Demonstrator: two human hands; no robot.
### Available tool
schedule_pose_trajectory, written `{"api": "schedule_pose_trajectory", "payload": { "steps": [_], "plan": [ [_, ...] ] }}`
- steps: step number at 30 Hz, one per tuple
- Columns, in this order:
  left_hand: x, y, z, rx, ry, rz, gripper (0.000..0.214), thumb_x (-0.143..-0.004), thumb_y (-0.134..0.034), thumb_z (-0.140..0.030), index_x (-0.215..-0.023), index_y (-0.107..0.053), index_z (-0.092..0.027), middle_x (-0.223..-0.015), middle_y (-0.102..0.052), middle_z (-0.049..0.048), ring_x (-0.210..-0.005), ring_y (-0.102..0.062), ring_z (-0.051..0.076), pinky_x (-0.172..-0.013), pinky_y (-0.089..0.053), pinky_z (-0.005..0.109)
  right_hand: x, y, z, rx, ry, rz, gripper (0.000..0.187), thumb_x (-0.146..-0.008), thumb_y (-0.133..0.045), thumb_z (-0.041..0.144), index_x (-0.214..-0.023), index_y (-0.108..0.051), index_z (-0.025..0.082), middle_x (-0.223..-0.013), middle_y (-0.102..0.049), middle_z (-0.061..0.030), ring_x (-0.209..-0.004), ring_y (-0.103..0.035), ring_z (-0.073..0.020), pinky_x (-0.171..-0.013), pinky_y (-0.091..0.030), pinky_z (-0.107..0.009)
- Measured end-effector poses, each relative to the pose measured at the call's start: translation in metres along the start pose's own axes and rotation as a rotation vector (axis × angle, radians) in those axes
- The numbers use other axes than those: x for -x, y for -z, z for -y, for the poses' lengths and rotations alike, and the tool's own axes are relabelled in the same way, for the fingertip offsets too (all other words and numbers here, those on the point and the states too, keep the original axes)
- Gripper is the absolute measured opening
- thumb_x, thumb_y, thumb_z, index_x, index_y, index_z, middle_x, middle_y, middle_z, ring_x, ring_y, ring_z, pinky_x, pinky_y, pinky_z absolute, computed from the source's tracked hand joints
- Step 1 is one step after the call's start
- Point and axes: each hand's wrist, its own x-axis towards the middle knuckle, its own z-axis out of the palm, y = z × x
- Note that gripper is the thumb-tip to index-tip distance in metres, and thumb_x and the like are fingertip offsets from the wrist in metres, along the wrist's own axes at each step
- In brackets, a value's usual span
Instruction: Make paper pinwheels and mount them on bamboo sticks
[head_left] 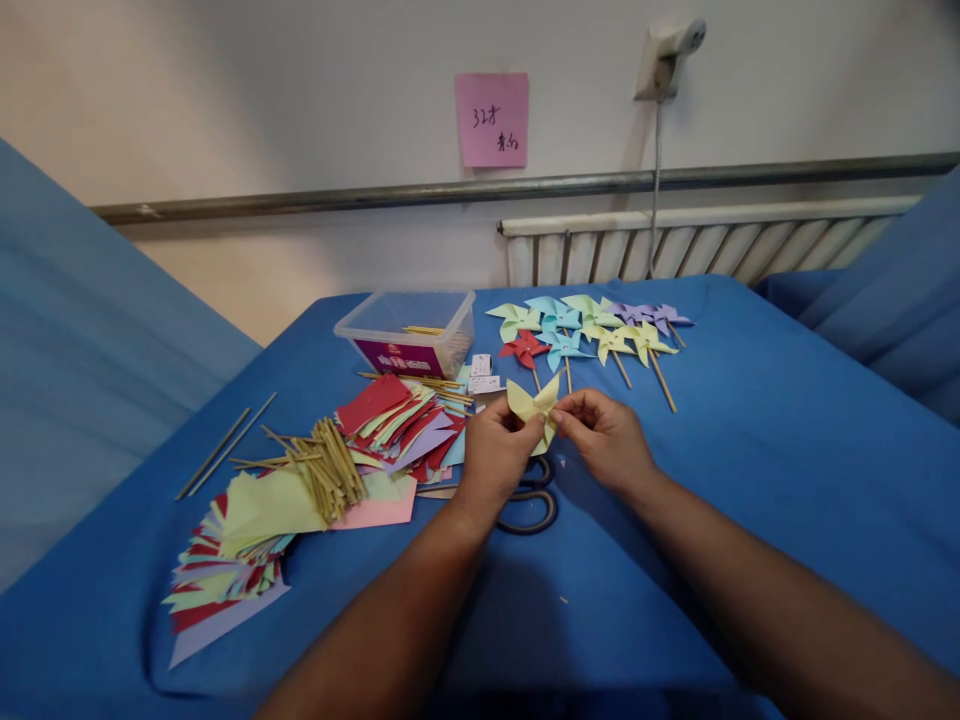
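A pale yellow paper pinwheel [533, 401] is held up between my two hands, over the middle of the table. My left hand [496, 440] pinches it near its centre, thumb on top. From the other side, my right hand [600, 432] grips its right edge between thumb and fingertips. No stick shows on this pinwheel; its back is hidden. Partly beneath my left wrist lie scissors [553, 512] with dark handles. Several finished pinwheels [564, 346] on sticks, in green, blue, red, yellow and purple, lie beyond my hands.
Left of my hands are stacked coloured paper squares [375, 400], a bundle of thin sticks [330, 470] and a fanned paper pile [225, 570]. Behind them stands a clear plastic box [409, 315]. Two longer rods [225, 450] lie at far left. Small white boxes [482, 372] sit near the papers.
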Motion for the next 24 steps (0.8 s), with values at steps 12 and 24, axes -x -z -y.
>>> {"api": "schedule_pose_trajectory", "payload": {
  "steps": [12,24],
  "plan": [
    [0.0018,-0.0009,0.0014,-0.040,-0.055,-0.001,0.018,-0.068,-0.072,-0.030,-0.078,-0.071,-0.014,-0.066,-0.065,0.0006,-0.058,-0.054,0.013,-0.055,-0.042,0.023,0.0004,0.0009,-0.0023,0.043,0.023,0.000,0.016,-0.081,-0.066,0.037,-0.080,-0.063,0.021,-0.070,-0.069,-0.0017,-0.066,-0.065,-0.0179,-0.063,-0.050,-0.030],
    [0.0036,-0.0011,0.0003,-0.188,-0.109,0.004,0.016,-0.072,-0.067,-0.031,-0.077,-0.070,-0.015,-0.064,-0.062,-0.0004,-0.058,-0.051,0.013,-0.054,-0.037,0.023,-0.0024,0.0002,0.0049,-0.103,-0.055,0.020,0.023,-0.073,-0.073,0.040,-0.071,-0.061,0.020,-0.060,-0.064,0.0008,-0.056,-0.059,-0.0144,-0.055,-0.047,-0.027]
  ]
}}
